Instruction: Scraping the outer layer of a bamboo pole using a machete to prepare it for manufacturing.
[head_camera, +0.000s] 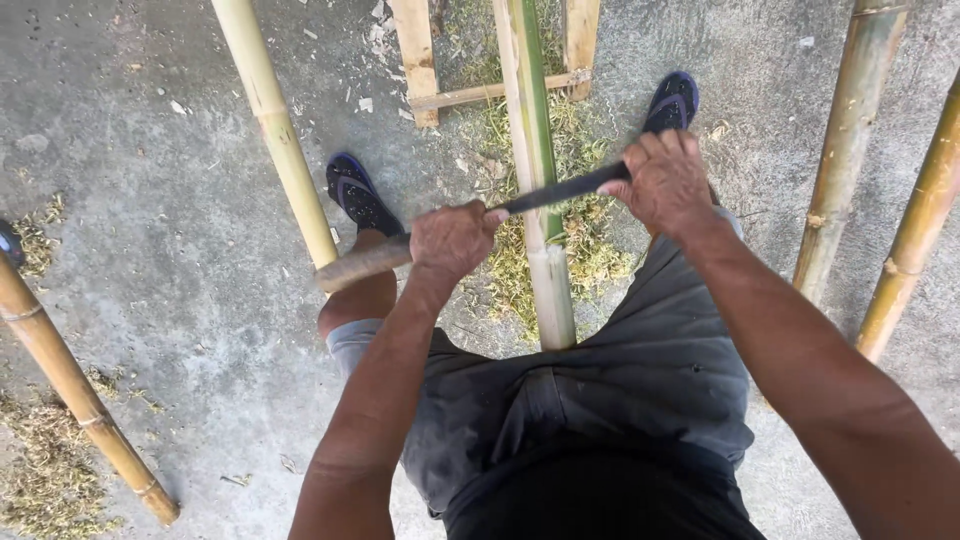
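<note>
In the head view, your left hand (450, 240) is closed around the pale wooden handle (362, 262) of a long knife, with the handle's free end projecting outward past your fist toward your left knee. Your right hand (665, 180) is closed over the far end of the dark blade (550, 192), fingers curled down over its back. Between the two grips, the blade lies crosswise on the bamboo pole (535, 150), touching its upper surface just above a node. This pole runs away from you between your legs; its near end sits just below the blade, close to your grey shorts (640, 370), and its far part passes through a wooden frame (430, 70) beyond your hands. The strip of pole beyond the blade shows green skin on one side and pale, scraped surface on the other. Green-yellow shavings (590, 250) lie on the concrete floor (170, 300) directly beneath the grip. Your feet, in dark blue sandals (355, 190), stand on either side of the pole, beyond both hands. Other bamboo poles (275, 120) lie outside each hand, well apart from the blade.
</note>
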